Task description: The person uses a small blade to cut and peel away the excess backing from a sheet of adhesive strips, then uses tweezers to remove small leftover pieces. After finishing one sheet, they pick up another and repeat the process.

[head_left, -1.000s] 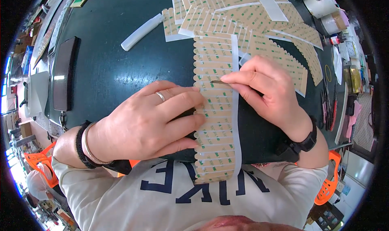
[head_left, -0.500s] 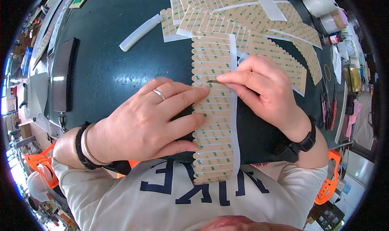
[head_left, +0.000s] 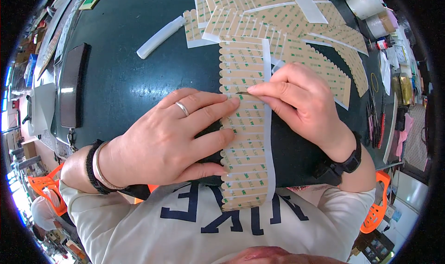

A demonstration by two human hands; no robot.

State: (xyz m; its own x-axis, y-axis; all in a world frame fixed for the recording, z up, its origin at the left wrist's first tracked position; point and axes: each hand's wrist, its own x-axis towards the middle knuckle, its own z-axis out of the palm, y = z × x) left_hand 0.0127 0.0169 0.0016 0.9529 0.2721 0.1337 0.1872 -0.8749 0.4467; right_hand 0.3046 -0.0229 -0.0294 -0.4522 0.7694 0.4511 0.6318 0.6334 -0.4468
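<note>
Since one second ago, the left hand (head_left: 171, 136) has advanced its index fingertip from the left edge of the tan scalloped sheet (head_left: 245, 134) onto its face; sheet and right hand (head_left: 303, 99) have shifted slightly left. The sheet lies lengthwise on the dark table (head_left: 120, 74), its near end past the table edge. Left fingers are loosely spread along the sheet's left edge. The right thumb and index finger pinch a thin tool (head_left: 243, 93) over the sheet — hands near, not touching. Beyond the sheet: overlapping tan sheets (head_left: 320, 64) and, farther left, a white roll (head_left: 160, 38).
</note>
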